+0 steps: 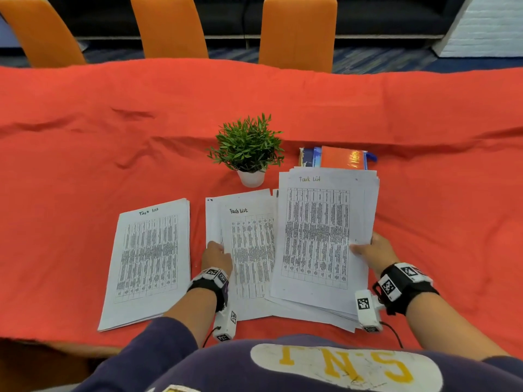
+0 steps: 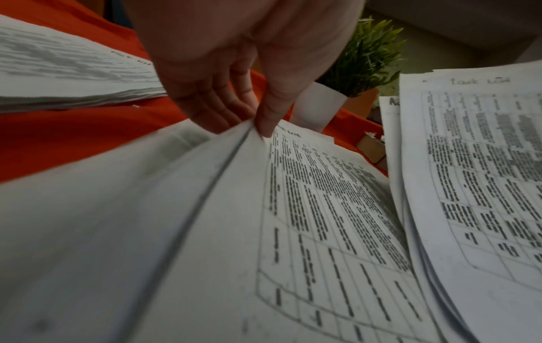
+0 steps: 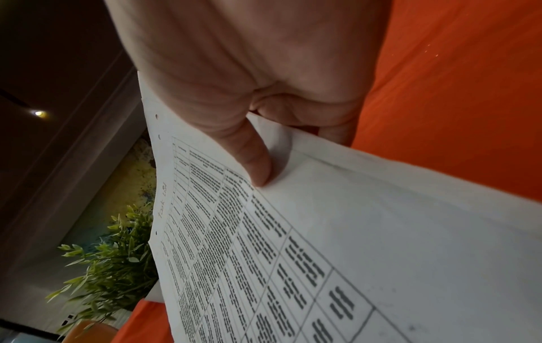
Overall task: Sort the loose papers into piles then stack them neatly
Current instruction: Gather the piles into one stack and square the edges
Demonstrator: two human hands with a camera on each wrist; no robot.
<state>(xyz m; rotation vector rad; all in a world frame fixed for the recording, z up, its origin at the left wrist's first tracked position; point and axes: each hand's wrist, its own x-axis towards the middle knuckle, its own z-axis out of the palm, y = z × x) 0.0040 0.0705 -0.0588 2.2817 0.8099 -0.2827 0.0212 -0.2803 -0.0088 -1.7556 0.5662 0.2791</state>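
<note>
From the head view three piles lie on the red cloth [image 1: 85, 165], the right hand [image 1: 373, 251] gripping the right pile's [image 1: 319, 236] edge, while the left wrist view shows the left hand [image 2: 228, 69] pinching the middle pile's [image 2: 205, 232] sheets.

The person wears a navy sweatshirt [image 1: 175, 360] with yellow letters on a white oval patch [image 1: 345, 366]. Each wrist carries a black strap [image 1: 404, 292] bearing white blocks printed with black-and-white square markers. A thin black cable [image 1: 394, 333] runs from each white camera unit [image 1: 368, 311].
</note>
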